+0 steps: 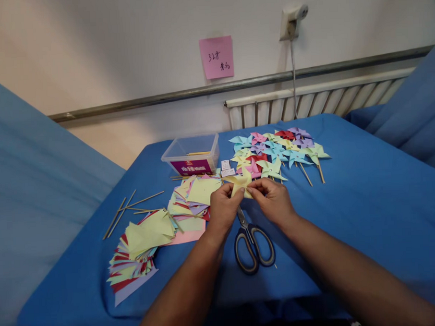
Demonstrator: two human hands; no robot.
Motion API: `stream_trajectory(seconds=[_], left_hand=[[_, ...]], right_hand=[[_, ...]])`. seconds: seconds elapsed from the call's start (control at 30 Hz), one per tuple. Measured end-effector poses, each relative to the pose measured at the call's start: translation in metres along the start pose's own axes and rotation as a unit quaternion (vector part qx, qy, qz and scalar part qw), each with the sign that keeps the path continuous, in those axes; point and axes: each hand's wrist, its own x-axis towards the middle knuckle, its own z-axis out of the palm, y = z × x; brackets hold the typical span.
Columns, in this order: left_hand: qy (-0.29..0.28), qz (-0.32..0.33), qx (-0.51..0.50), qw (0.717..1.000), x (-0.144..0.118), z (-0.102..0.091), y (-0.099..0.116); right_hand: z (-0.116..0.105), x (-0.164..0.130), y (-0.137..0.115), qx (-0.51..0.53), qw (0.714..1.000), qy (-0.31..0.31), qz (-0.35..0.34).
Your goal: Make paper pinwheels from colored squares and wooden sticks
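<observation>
Between my two hands is a pale yellow paper pinwheel (243, 180), its blades partly folded in. My left hand (222, 204) pinches it from the left, thumb on the front. From the right, the thumb and fingertips of my right hand (271, 199) are closed on its edge near the middle. Whether a pin sits at its centre is hidden by the fingers. Just below the hands, scissors (253, 248) with dark handles lie on the blue cloth, blades pointing away. Behind the hands lie several finished pinwheels (274, 151) on sticks, in many colours.
Left of my hands are stacks of coloured paper squares (148, 238), (195, 195) and loose wooden sticks (121, 215). A clear plastic box (191, 152) with a purple label stands behind them, with small white boxes (226, 167) beside it. Blue curtains (34, 190) hang at the sides.
</observation>
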Motion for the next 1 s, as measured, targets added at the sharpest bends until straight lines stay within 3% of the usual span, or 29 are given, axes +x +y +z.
stream_trajectory(seconds=[0.13,0.7,1.0], left_hand=[[0.01,0.014,0.029,0.999,-0.0016,0.0005,0.0014],[0.067,0.054,0.061,0.994,-0.0086,0.0061,0.0048],[0.075,0.069,0.058,0.993,-0.01,0.0058,0.0018]], right_hand=[[-0.0002,-0.0002,-0.0023,-0.021,0.999,0.007,-0.026],[0.0025,-0.0019,-0.0047,-0.031,0.999,0.013,-0.024],[0.0018,0.0033,-0.0046,0.019,0.999,0.027,-0.026]])
